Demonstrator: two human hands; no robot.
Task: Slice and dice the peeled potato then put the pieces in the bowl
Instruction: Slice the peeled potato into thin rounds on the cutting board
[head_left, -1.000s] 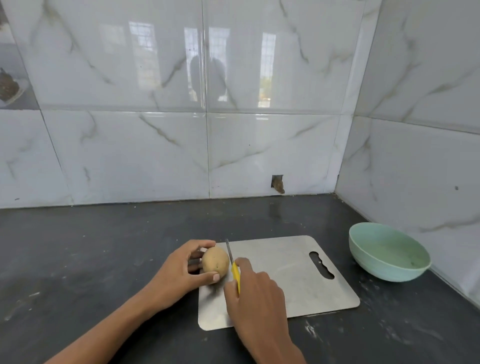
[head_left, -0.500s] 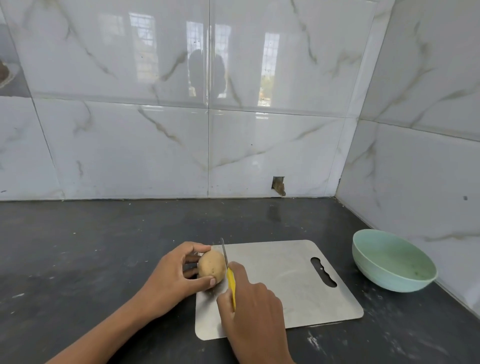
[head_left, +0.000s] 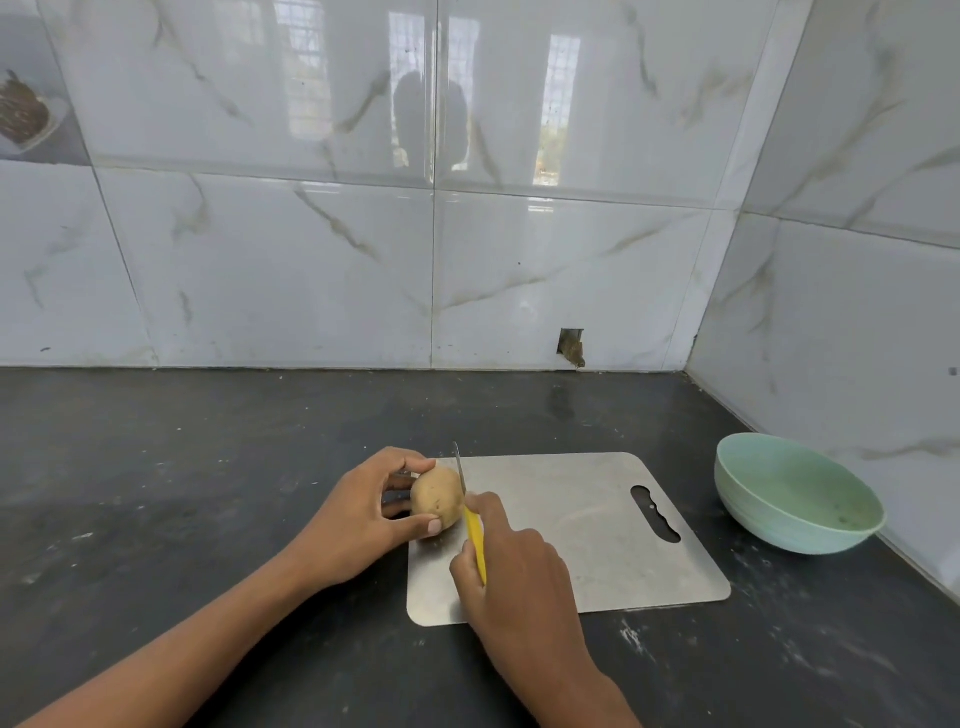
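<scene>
Dark counter (head_left: 208, 467) — left hand (head_left: 358, 519) gripping potato (head_left: 436, 496), right hand (head_left: 514, 577) clasping knife (head_left: 470, 519), bowl (head_left: 795, 493) nearby

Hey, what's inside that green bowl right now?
No potato pieces show inside the green bowl; only its bare inner wall with a few faint specks. The near rim hides part of the bottom, so that patch can't be checked.

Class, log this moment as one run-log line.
left hand holds potato | right hand grips knife | bowl empty
</scene>
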